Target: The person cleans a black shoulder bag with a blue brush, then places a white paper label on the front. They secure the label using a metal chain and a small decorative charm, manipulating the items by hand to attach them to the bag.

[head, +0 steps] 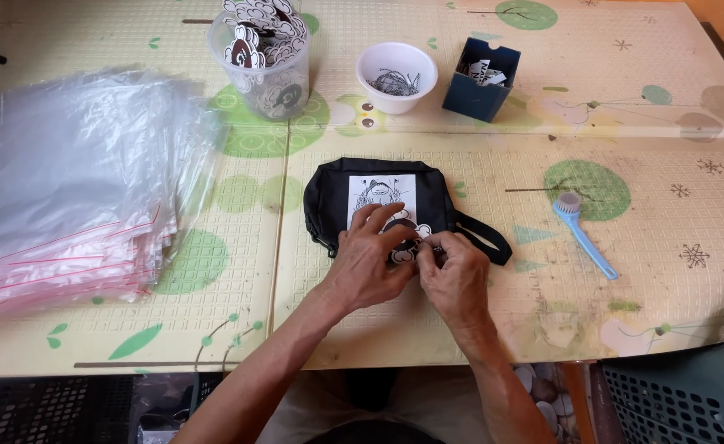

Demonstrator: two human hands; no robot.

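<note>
A black pouch (395, 205) with a white printed panel lies flat at the centre of the tabletop (649, 271). The left hand (370, 259) rests on the pouch with fingers spread, while the right hand (456, 271) is pinched together on a small black-and-white tag (411, 247) at the pouch's near edge. A stack of clear zip bags (74, 181) lies to the left; a clear cup of tags (261, 57), a white bowl of metal clips (396, 76) and a dark blue box (481, 78) stand beyond, and a blue brush (584, 234) lies to the right.

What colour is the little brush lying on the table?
The small plastic brush is light blue with a greyish bristle head, seen from the head view.
</note>
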